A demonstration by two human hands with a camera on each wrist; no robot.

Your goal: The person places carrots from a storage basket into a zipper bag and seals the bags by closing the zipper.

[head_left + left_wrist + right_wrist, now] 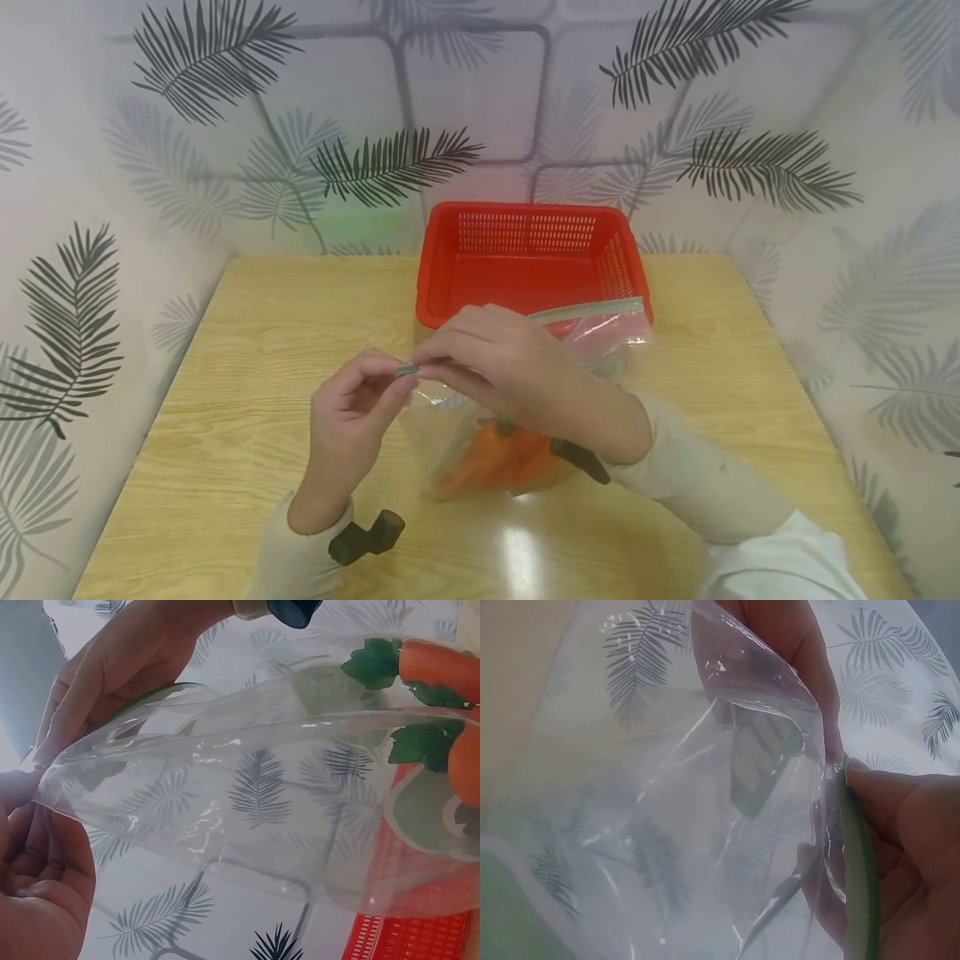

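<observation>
A clear zip bag (420, 425) hangs from both hands above the table, its green seal strip (587, 310) running along the top edge. My left hand (341, 429) pinches one end of that strip between thumb and forefinger. Right beside it, the fingertips of my right hand (510, 354) pinch the same end, thumb and fingers meeting close to the left hand's. Low in the bag lie orange, carrot-like things (442, 667) with green leaves (373, 664). Seen from the right wrist, the clear film (660, 795) is creased beneath the strip.
Behind the bag a red plastic basket (433, 287) with slotted sides stands at the back of the wooden table (270, 333). The far corner of the bag overlaps its front rim in the head view. A leaf-patterned wall covering (480, 92) surrounds the table.
</observation>
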